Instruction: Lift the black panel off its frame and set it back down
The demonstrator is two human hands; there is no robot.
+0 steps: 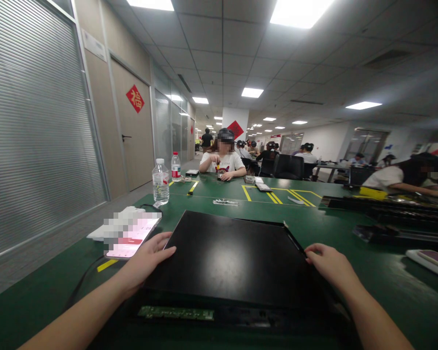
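Nearest, 1 green circuit board lies along the near edge of 1 black panel, which is on a green table between the 2 hands. At the black panel's left edge, the left hand has its thumb over the border, spread from the fingers; I cannot tell whether those fingers close underneath. At the panel's right edge, the right hand pinches the thin rim between thumb and fingers. Left of the panel are 1 short yellow strip and, above it, 1 phone with a lit pinkish screen, against 1 white item, partly blurred out. Well to the panel's right sits 1 pale flat object with a purplish top; farther back on that side lie several long dark pieces, overlapping too much to count. Just beyond the panel's far edge is 1 small clear packet; beyond its far left corner stand 2 bottles, 1 large and clear, 1 smaller with a red cap. Straight past the panel, 1 person in a cap sits across the table, and beyond, right of that person, is 1 black chair.
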